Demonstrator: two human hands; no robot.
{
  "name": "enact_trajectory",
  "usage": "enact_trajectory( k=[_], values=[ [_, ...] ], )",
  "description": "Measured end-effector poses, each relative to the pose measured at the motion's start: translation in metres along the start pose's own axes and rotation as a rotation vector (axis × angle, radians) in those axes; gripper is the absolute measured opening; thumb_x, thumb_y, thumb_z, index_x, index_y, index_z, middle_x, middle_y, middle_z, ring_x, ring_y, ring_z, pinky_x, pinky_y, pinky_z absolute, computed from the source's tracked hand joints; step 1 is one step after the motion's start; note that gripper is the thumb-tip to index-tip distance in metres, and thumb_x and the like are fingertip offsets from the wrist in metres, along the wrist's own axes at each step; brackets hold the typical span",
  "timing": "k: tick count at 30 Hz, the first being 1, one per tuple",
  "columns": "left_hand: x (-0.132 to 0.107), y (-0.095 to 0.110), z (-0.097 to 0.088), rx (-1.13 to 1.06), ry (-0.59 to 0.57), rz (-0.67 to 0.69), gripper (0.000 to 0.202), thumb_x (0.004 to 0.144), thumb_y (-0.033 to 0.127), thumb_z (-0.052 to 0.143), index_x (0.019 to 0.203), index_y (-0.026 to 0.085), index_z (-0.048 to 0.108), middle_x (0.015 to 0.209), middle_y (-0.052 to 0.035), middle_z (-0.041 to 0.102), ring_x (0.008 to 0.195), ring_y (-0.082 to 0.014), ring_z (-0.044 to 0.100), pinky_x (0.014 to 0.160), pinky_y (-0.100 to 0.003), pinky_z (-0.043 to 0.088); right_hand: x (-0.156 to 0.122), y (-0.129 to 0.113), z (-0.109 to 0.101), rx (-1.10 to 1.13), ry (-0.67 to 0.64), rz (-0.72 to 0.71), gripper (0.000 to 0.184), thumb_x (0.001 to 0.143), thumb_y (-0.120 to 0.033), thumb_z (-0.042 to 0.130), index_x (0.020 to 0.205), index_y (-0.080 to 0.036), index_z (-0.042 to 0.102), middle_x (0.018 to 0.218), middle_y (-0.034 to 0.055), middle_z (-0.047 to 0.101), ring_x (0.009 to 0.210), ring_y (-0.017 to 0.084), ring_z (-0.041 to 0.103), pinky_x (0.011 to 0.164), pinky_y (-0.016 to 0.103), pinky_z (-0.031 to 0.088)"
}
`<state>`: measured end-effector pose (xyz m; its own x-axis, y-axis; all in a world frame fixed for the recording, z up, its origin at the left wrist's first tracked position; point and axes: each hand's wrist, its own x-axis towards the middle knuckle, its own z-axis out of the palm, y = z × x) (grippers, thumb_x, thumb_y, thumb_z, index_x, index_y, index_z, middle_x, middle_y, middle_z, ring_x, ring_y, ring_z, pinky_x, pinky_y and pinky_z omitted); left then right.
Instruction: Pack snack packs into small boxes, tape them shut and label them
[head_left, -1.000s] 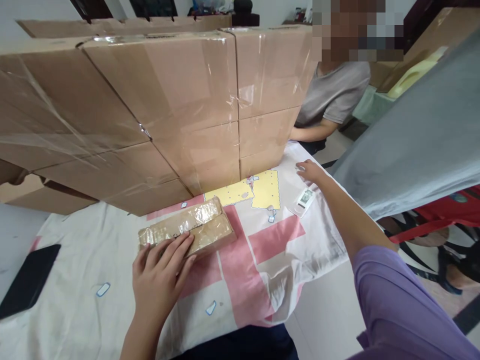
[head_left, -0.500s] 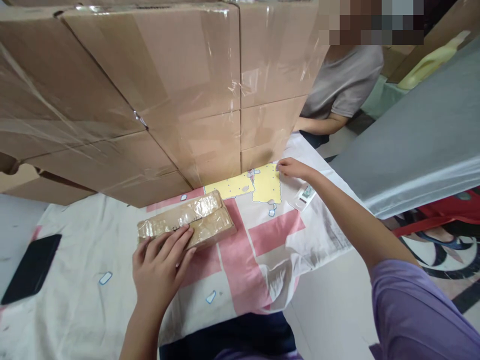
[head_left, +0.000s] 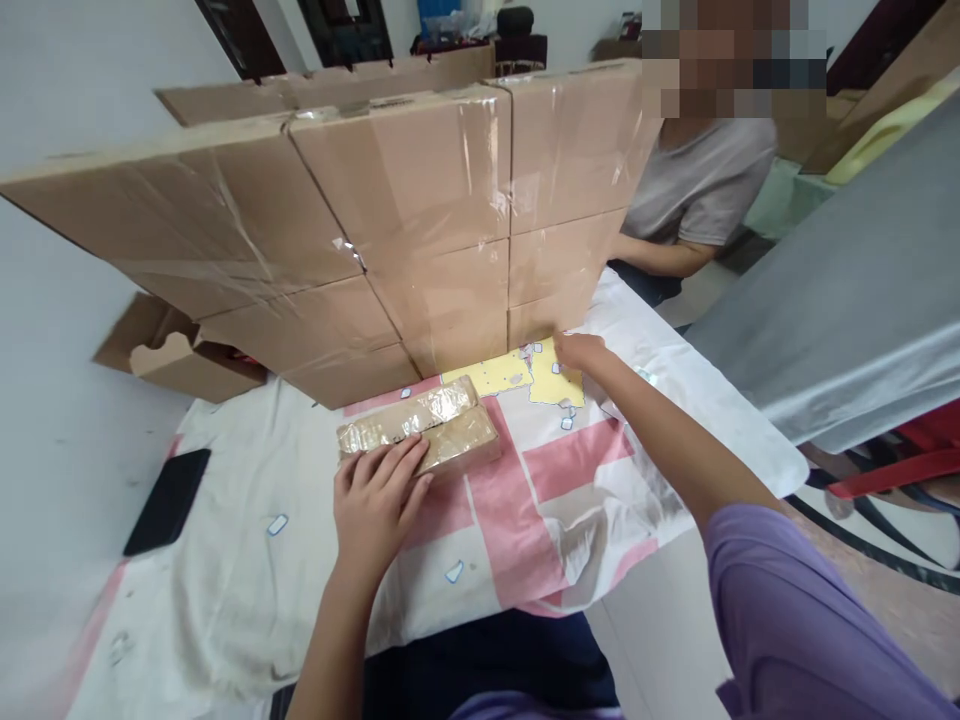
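Observation:
A small cardboard box (head_left: pixel 457 437) wrapped in shiny clear tape lies on the patterned tablecloth (head_left: pixel 517 540). My left hand (head_left: pixel 379 490) rests on its near left part, fingers stretched over the top and thumb along the near side. My right hand (head_left: pixel 579 350) is over the upper right corner of the yellow printed patch on the cloth, close to the foot of a tall stack of taped cartons (head_left: pixel 442 200). Its fingers are curled downward and closed. Whatever they may hold is hidden.
A black phone-like slab (head_left: pixel 166 500) lies at the left of the table. Behind it stands an open carton (head_left: pixel 195 360). Beyond the stack, at the right, sits another person (head_left: pixel 694 190) in a grey shirt. A grey-covered surface (head_left: pixel 832 270) is on the far right.
The camera view has tilted up, showing the stack's top and the room behind. My right hand has shifted slightly left over the yellow patch. My left hand stays on the box.

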<state>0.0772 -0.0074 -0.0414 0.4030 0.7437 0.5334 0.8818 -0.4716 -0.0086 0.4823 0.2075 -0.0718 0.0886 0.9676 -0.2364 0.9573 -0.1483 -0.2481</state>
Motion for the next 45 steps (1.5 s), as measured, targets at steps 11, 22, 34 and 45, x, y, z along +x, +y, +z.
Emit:
enact_trajectory(
  k=[11,22,34,45],
  values=[
    [0.0,0.0,0.0,-0.017,-0.011,-0.029,0.046,0.096,0.035,0.062,0.142,0.032,0.06,0.136,0.0001,0.07,0.115,-0.028,0.062,0.103,-0.045,0.036,0.014,-0.023,0.034,0.256,0.189,0.085,0.019,0.085,-0.027,0.065,0.1,-0.019,0.074,0.108,0.0131,0.075,0.102,0.027,0.066,0.081,0.032,0.049],
    [-0.007,-0.016,-0.002,-0.036,0.012,-0.058,0.042,0.096,0.037,0.064,0.137,0.03,0.062,0.134,-0.001,0.071,0.114,-0.0274,0.062,0.098,-0.043,0.038,-0.053,-0.05,0.044,0.947,0.37,-0.034,0.016,0.092,-0.03,0.044,0.081,-0.022,0.052,0.081,0.0041,0.063,0.075,0.017,0.056,0.07,0.028,0.044],
    [-0.025,-0.04,-0.007,-0.189,0.046,0.025,0.038,0.092,0.033,0.067,0.13,0.026,0.067,0.127,-0.0073,0.075,0.111,-0.0285,0.064,0.1,-0.045,0.042,-0.182,-0.13,0.115,1.537,0.038,-0.376,0.029,0.084,-0.049,0.06,0.075,-0.023,0.051,0.073,-0.0031,0.05,0.071,0.015,0.048,0.073,0.029,0.041],
    [-0.026,-0.043,-0.007,-0.25,0.04,0.049,0.038,0.091,0.032,0.069,0.129,0.026,0.068,0.125,-0.0087,0.075,0.111,-0.0291,0.065,0.099,-0.047,0.044,-0.182,-0.139,0.126,1.481,0.193,-0.395,0.027,0.09,-0.045,0.059,0.074,-0.024,0.057,0.122,0.0083,0.06,0.134,0.025,0.048,0.115,0.04,0.034]
  ],
)
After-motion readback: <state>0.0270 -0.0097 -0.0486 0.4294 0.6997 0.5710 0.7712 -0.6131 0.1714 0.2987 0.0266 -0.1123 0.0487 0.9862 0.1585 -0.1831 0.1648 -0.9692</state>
